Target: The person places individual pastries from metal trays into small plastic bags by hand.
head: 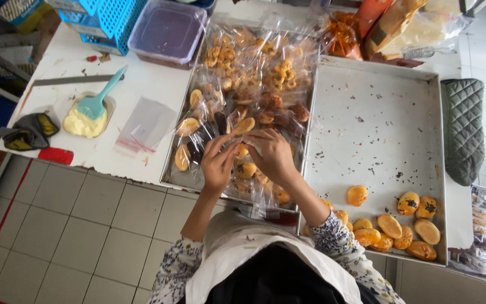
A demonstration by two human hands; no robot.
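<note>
A person in a floral-sleeved top stands at a white worktable (136, 90), both hands meeting over a tray. Largest in view, to the right of the right hand, is a wide, shallow grey metal baking tray (378, 129), mostly bare and speckled with dark crumbs; a cluster of loose golden-brown oval buns (392, 228), some topped with dark bits, lies in the corner of it nearest the person. Directly under and beyond both hands sits a second metal tray (170, 169), heaped with small pastries sealed in clear plastic bags (254, 73).

Far to the right of the hands, a dark green quilted oven mitt (464, 129) hangs over the table's edge. Beyond the left hand stand a lidded translucent purple plastic tub (167, 31) and a blue plastic basket (108, 19). To the left of the left hand lie a stack of flat, empty clear bags (144, 126), then a shallow dish of pale yellow cream (82, 123) with a teal spatula (99, 98) resting in it.

The left hand (217, 163) and right hand (271, 155) are close together, fingertips nearly touching, both pinched on one clear bag holding a golden bun (243, 151), which is held just above the heaped tray, between the two hands.
</note>
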